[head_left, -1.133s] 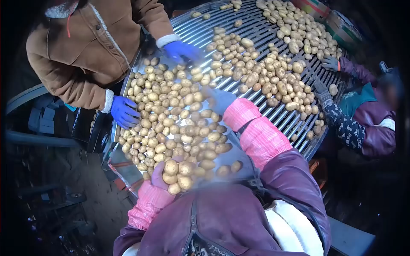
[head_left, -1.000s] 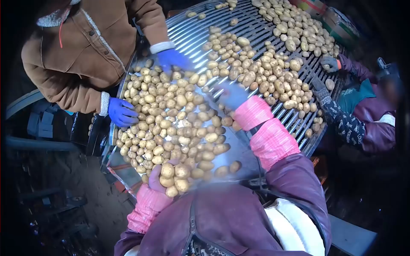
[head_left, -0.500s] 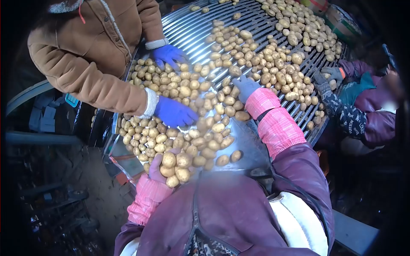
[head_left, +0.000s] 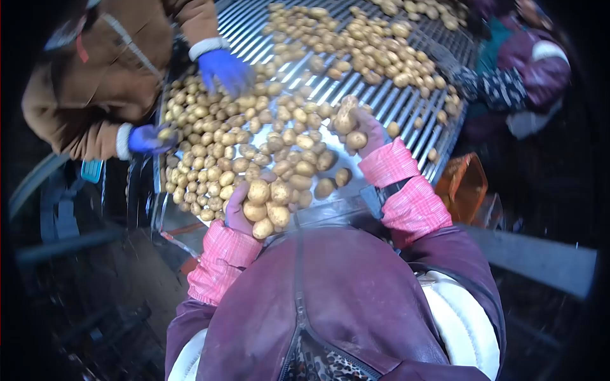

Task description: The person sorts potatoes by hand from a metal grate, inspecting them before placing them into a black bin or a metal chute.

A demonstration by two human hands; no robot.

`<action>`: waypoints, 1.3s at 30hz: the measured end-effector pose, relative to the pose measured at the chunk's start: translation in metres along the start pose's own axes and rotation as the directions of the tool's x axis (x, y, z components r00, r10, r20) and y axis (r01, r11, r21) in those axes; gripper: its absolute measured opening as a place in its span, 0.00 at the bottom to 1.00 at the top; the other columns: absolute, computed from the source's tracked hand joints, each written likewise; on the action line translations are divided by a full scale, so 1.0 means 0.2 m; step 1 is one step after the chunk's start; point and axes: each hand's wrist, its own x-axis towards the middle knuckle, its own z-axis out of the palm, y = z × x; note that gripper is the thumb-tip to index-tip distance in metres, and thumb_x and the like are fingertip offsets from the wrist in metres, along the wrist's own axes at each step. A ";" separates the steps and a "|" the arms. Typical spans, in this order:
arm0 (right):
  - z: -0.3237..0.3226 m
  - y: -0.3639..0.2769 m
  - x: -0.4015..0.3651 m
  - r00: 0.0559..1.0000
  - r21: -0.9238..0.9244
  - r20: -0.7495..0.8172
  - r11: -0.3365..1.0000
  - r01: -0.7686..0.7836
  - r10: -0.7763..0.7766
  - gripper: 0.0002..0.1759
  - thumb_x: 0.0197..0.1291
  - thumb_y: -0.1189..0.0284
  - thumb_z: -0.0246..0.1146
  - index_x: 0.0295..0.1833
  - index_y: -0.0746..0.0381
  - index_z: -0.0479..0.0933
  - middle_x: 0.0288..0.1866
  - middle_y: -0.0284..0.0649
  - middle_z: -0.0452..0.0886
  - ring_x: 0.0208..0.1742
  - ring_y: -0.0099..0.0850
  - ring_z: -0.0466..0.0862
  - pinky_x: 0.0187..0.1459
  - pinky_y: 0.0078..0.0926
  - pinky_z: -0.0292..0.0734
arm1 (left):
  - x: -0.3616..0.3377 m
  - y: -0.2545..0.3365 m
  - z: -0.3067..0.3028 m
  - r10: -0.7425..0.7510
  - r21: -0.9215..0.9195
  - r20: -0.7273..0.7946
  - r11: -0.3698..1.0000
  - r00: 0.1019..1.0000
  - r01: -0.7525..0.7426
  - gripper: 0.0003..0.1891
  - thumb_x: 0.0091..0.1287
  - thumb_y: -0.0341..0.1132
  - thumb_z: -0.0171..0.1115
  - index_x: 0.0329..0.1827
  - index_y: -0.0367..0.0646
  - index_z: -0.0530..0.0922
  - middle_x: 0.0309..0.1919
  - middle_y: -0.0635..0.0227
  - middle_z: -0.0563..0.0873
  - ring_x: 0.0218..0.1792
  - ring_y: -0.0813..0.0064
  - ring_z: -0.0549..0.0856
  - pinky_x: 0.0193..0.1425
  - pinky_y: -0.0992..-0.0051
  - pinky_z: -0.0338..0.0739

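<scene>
My left hand (head_left: 237,212), in a mauve glove with a pink cuff, is closed around a cluster of several potatoes (head_left: 267,202) near the front of the metal table. Farther right, my gloved right hand (head_left: 373,131) grips potatoes (head_left: 345,120), raised a little above the surface. Between and beyond both hands lies a spread of loose potatoes (head_left: 219,136). The fingers of my left hand are mostly hidden under its load.
Across the table, a co-worker in a brown jacket has a blue-gloved hand (head_left: 223,71) over the potatoes and another (head_left: 151,138) holding a potato. Metal rollers (head_left: 244,32) carry more potatoes at the back. Another person's patterned sleeve (head_left: 492,87) is at right, above an orange crate (head_left: 462,187).
My right hand has drawn back from the rollers' edge and now holds potatoes. My left hand still holds its cluster. The co-worker's nearer blue glove has moved left, and my view has shifted.
</scene>
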 end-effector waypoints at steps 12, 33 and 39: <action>0.01 0.20 -0.96 0.916 0.009 -0.355 0.979 0.205 -0.188 0.22 0.74 0.62 0.53 0.63 0.66 0.73 0.46 0.46 0.85 0.31 0.24 0.80 0.28 0.17 0.74 | 0.38 -0.38 0.12 -0.446 0.218 0.095 0.882 0.890 0.419 0.32 0.74 0.55 0.48 0.71 0.39 0.67 0.60 0.57 0.77 0.56 0.58 0.81 0.60 0.56 0.80; -0.47 0.81 -2.44 0.553 0.332 -0.831 0.856 0.396 0.065 0.21 0.69 0.66 0.58 0.65 0.57 0.72 0.47 0.35 0.82 0.33 0.24 0.84 0.26 0.19 0.76 | 0.21 -1.88 0.25 -0.940 0.697 -0.263 -0.030 0.217 0.716 0.26 0.76 0.53 0.44 0.59 0.39 0.75 0.45 0.57 0.85 0.36 0.61 0.86 0.39 0.66 0.83; -0.72 1.09 -2.86 0.268 0.120 -0.963 0.836 0.536 -0.033 0.32 0.57 0.69 0.69 0.68 0.60 0.71 0.58 0.34 0.78 0.59 0.28 0.77 0.60 0.25 0.73 | -0.01 -2.31 0.34 -0.989 0.987 -0.029 -0.005 0.144 0.162 0.21 0.78 0.44 0.47 0.66 0.40 0.72 0.56 0.59 0.80 0.53 0.63 0.83 0.56 0.62 0.81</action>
